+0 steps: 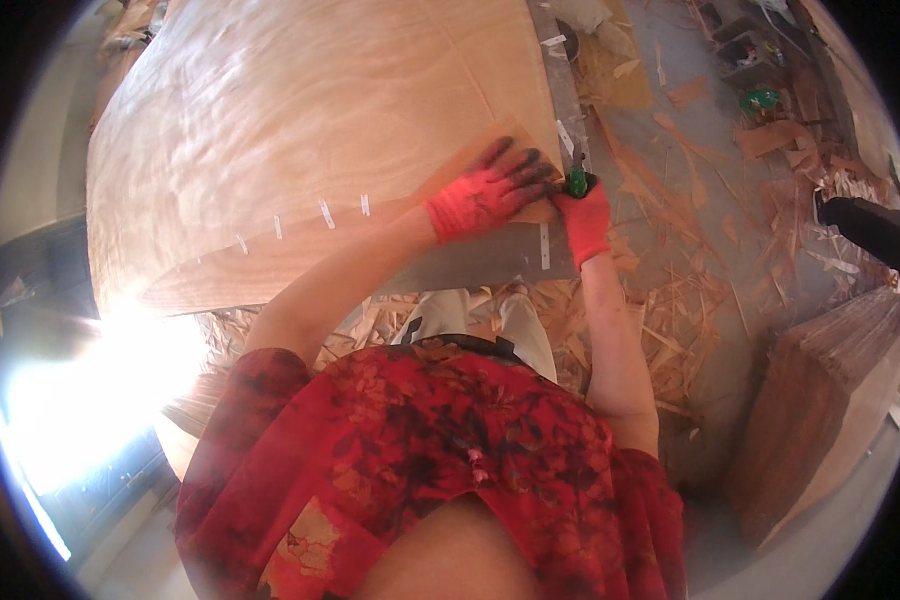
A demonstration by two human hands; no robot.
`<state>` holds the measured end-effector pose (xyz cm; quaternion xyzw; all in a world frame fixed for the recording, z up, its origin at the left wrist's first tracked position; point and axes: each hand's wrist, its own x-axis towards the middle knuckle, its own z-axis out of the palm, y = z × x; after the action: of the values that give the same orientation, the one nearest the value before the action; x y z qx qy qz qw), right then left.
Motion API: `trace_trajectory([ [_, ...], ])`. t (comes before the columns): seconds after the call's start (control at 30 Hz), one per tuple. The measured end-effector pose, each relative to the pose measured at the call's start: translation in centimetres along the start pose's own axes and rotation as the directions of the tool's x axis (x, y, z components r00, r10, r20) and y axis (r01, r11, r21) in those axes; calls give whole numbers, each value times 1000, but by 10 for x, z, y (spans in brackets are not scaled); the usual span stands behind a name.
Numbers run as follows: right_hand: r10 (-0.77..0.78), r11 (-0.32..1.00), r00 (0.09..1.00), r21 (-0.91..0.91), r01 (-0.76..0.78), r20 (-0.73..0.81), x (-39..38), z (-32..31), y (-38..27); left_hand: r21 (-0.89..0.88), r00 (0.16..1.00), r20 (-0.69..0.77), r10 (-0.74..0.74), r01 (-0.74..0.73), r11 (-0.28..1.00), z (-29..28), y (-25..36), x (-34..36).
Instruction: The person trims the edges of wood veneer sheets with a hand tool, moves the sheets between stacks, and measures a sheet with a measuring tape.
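Note:
A large thin wood veneer sheet [300, 130] lies over a work table [490, 260]. My left hand [485, 190], in a red glove with dark fingertips, presses flat with fingers spread on a smaller darker veneer piece [470, 150] near the sheet's right edge. My right hand [582, 215], also in a red glove, is shut on a small green-handled cutting tool [576, 181] at the table's right edge, just beside the left hand's fingertips. Short strips of pale tape [325, 213] cross a seam in the sheet.
Veneer scraps and shavings [670, 300] litter the floor to the right and below the table. A stack of dark veneer sheets [820, 400] stands at the lower right. A green object [760, 100] lies among clutter at the upper right. Strong glare fills the lower left.

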<state>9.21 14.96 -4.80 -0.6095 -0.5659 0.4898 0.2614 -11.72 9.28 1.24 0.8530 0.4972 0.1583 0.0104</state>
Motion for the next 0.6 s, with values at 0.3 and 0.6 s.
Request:
trace_trajectory([
  [0.3, -139, 988, 944, -23, 152, 298, 6, -69, -15, -208, 997, -42, -60, 50, 977, 55, -25, -9],
  [0.6, -306, 355, 451, -339, 871, 838, 71, -101, -37, -228, 992, 86, -89, 107, 968, 49, -27, -10],
])
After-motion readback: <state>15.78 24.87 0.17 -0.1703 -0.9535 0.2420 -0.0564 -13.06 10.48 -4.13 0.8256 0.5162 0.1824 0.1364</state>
